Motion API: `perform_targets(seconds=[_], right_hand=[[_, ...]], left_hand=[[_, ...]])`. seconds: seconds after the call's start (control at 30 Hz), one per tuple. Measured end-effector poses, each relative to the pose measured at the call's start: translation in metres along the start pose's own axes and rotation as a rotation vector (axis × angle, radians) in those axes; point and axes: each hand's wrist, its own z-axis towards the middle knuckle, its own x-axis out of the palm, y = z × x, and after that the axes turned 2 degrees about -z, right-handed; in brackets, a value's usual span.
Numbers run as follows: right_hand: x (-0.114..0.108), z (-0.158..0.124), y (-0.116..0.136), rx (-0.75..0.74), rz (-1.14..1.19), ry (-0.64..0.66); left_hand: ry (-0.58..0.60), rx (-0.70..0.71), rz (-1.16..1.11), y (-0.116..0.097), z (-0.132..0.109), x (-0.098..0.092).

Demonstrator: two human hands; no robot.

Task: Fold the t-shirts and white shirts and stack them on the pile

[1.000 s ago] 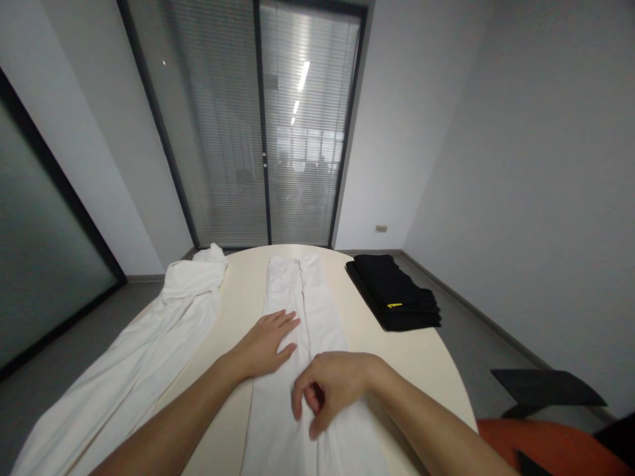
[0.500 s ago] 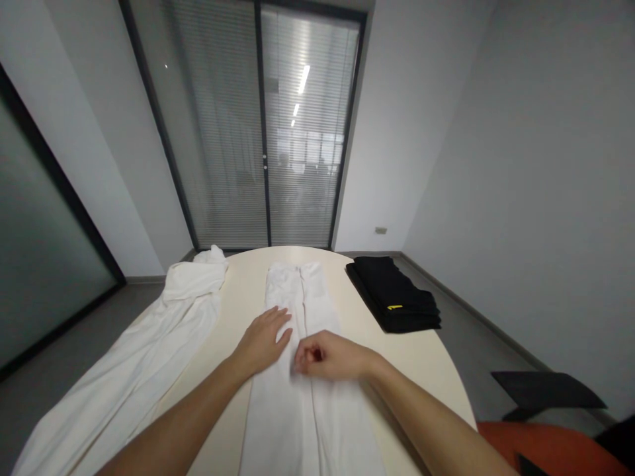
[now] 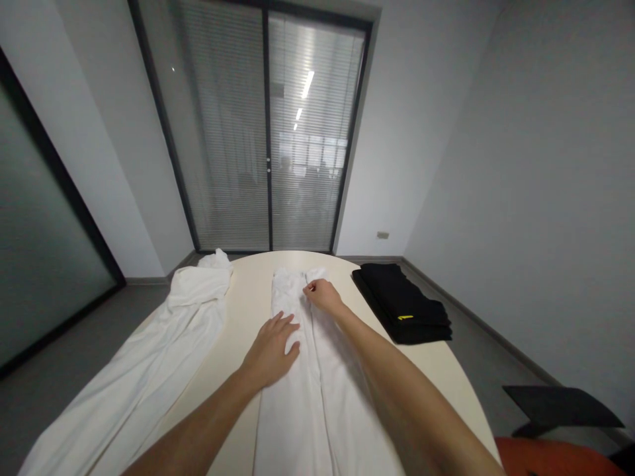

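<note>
White trousers [image 3: 292,410] lie lengthwise down the middle of the table, waistband at the far end and a seam running along the centre. My left hand [image 3: 270,347] rests flat on their left side, fingers spread. Farther up, just below the waistband, my right hand [image 3: 323,295] has its thumb and fingers pinched together on the cloth near the front opening. The exact bit of fabric between those fingertips is too small to see clearly.
The pale round-ended table [image 3: 251,284] also bears loose white garments [image 3: 143,357] along the left, hanging past the edge. A folded black stack [image 3: 404,297] with a yellow mark is at the right. A chair with an orange seat [image 3: 546,456] stands at lower right.
My right hand has moved away from me along the trousers, from beside my left hand up to near the waistband. My left hand stays flat on the cloth. The view has shifted slightly.
</note>
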Motion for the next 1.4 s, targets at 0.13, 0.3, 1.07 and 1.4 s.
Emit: perform_targets(seconds=[0.13,0.3,1.07,1.4], right_hand=[[0.018,0.037,0.017,0.087,-0.049,0.006],[0.038,0.061,0.027,0.130,-0.077,0.019],[0.046,0.042,0.024,-0.235,-0.221,-0.003],[0.024,0.029,-0.021,-0.197,-0.224,-0.017]], left_hand=[[0.030,-0.004,0.000,0.001,0.002,-0.004],[0.029,0.005,-0.019,0.003,0.004,-0.005],[0.122,-0.025,0.012,0.000,0.002,-0.003],[0.120,-0.012,0.003,-0.002,-0.002,-0.002]])
